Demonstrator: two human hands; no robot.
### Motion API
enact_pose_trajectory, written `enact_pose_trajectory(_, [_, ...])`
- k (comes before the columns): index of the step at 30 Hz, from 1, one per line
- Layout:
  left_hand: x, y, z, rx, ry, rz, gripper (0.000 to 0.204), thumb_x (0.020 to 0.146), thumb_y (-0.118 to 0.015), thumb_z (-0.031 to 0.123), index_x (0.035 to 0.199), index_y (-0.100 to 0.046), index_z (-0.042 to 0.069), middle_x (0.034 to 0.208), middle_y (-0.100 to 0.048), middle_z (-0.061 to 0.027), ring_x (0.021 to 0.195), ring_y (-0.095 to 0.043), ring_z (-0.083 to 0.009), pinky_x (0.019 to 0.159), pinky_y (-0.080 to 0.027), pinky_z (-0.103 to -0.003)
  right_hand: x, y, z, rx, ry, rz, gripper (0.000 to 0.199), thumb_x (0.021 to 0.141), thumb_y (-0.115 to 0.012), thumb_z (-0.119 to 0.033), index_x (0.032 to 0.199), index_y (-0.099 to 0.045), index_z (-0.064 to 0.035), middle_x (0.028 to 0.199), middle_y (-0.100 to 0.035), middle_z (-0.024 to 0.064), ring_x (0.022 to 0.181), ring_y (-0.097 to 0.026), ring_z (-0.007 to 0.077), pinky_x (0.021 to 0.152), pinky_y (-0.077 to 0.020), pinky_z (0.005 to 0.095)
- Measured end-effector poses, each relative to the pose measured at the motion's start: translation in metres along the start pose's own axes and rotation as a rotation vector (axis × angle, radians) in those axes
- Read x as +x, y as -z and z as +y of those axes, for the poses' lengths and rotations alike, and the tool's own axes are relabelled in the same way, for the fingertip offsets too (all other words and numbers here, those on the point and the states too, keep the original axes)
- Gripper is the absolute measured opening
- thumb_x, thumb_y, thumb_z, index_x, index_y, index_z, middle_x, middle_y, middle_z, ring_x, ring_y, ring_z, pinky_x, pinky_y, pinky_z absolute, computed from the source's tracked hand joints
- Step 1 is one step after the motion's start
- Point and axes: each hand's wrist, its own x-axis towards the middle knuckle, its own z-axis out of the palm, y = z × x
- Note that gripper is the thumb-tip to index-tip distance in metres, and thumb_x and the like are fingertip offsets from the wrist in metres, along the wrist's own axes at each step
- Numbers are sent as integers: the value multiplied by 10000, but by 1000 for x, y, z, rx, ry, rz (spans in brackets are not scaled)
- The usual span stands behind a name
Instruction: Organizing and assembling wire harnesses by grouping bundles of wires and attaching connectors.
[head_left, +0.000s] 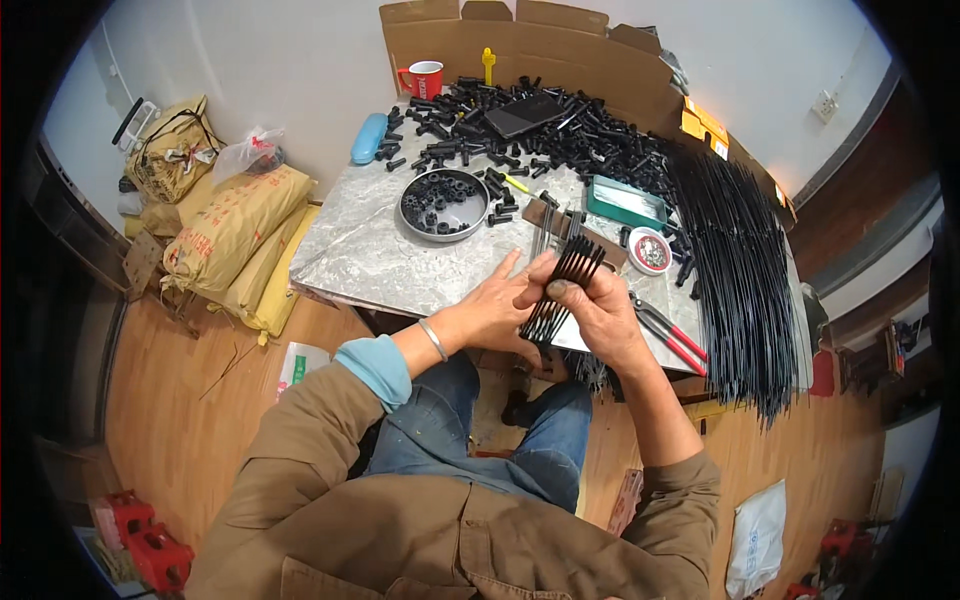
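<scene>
The left hand [495,305] sits at the near edge of the table [370,255], fingers spread and open, its fingertips touching the side of a fan of short black rods [562,290]; a metal bangle [433,339] rings its wrist. Just beside it the right hand [595,310] is clamped on the same rods, thumb pressed over their middle, so the bundle hangs above the table's front edge, tilted, upper ends splayed toward the table and lower ends pointing at the person's lap. Further left, sacks [235,235] lie on the floor; on the table a blue case [368,138], a red mug [424,79] and a round tin [444,204] of black rings stand before a heap of black fittings [540,130]. To the right of the hands lie a green tray [625,202], a small round dish [650,251], red-handled pliers [670,335] and a sheaf of long black rods [735,270] that overhangs the edge. The risk looks plain: the fan is held by one pinch only, so if the thumb eases while the open left hand nudges the ends level, rods may slip out and drop to the floor between the knees. A sweeping right elbow could also catch the pliers or the overhanging sheaf and drag them off.
</scene>
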Motion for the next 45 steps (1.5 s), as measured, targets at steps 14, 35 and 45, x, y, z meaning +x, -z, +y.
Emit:
enact_pose_trajectory(14, [27,86,63,-905,-3,532,195,919,-577,153,1019,-649,3,1045,-682,-118,1128,-585,-253,1012,-408,-375,8,36,7,-283,26,-20,298,886,-630,-85,1169,-576,-6,1021,-645,59,985,-583,140,887,-462,291])
enact_pose_trajectory(35, [30,87,68,-878,48,484,213,955,-530,129,1044,-654,-21,911,-703,-99,856,-683,-165,799,-534,-285,112,214,88,-1562,-298,294,165,784,-631,-228,844,-691,-86,903,-685,142,872,-663,333,754,-525,431])
enact_pose_trajectory(45, [30,88,66,-905,85,463,203,951,-534,129,1032,-659,-9,925,-704,-100,871,-678,-157,828,-522,-284,100,219,72,-1683,37,402,120,807,-599,-171,768,-650,-70,830,-665,136,789,-653,319,688,-521,445])
